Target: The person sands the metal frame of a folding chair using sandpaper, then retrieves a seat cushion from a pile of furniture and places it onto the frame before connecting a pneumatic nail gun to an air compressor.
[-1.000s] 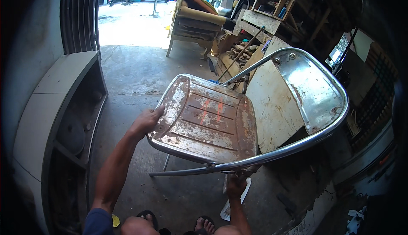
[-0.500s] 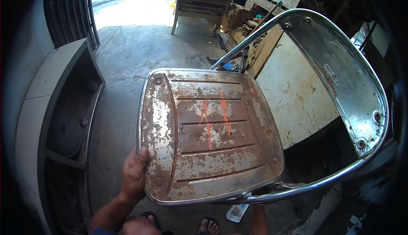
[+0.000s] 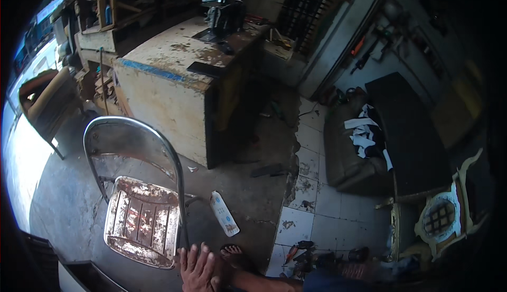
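A metal folding chair (image 3: 142, 223) stands unfolded on the floor at the lower left, its slatted-pattern seat rusty and flaking. Its chrome tube backrest (image 3: 129, 120) rises on the far side. Close by the seat's right edge, my left hand (image 3: 196, 268) shows its back, fingers stretched and apart, holding nothing visible. Whether it touches the chair I cannot tell. My right forearm comes in from the right, and my right hand (image 3: 224, 275) is mostly hidden behind the left one, fingers out of sight.
A worn white table (image 3: 163, 99) bearing a sewing machine (image 3: 224, 20) stands ahead. A printed strip of packaging (image 3: 224, 215) lies beside the chair. To the right are a dark cushioned seat (image 3: 343, 160) with white scraps, a carved frame (image 3: 441, 215) and tools on the tiles (image 3: 309, 255).
The chair, earlier lifted and tilted with my left hand on its seat edge, now stands on the floor. My left hand has let go. The view has turned right.
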Tool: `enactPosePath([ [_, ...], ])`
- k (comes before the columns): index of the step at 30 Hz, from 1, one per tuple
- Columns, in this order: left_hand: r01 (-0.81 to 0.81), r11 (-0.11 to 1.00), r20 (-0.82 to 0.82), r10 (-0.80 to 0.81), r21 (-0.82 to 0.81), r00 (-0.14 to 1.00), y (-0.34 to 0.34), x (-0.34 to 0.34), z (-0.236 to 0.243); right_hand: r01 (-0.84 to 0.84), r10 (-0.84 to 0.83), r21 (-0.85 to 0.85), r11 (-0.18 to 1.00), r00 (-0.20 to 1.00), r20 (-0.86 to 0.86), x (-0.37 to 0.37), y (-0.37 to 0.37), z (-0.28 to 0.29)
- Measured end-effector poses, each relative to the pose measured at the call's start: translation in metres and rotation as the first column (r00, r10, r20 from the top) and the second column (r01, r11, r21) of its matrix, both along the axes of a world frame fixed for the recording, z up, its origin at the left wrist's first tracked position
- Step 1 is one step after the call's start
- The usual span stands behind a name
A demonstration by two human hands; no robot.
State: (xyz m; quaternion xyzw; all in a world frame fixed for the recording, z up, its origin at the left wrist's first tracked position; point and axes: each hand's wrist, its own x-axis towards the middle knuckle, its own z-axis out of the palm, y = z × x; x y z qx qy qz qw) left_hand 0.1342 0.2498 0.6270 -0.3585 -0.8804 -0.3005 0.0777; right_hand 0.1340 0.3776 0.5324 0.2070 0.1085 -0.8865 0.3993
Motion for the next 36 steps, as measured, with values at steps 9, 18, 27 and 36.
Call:
enactPosePath([
  [9, -0.482, 0.767, 0.899, -0.293, 0.424, 0.324, 0.083, -0.009, 0.068, 0.927, 0.818, 0.261, -0.271, 0.365, -0.445, 0.042, 0.098, 0.35],
  [18, 0.528, 0.556, 0.645, -0.764, 0.642, 0.02, 0.263, 0.042, 0.418, -0.112, 0.076, 0.883, -0.456, 0.984, 0.163, 0.256, 0.3, 0.065],
  [27, 0.321, -0.66, 0.141, -0.311, 0.679, -0.94, 0.433, 0.057, 0.459, -0.702, -0.323, 0.618, -0.354, 0.712, 0.623, 0.552, 0.322, 0.032],
  [36, 0.17, 0.26, 0.296, -0.586, 0.95, -0.754, 0.515, 0.1, 0.482, -0.448, -0.222, 0.887, -0.11, 0.881, 0.418, 0.498, 0.318, -0.007],
])
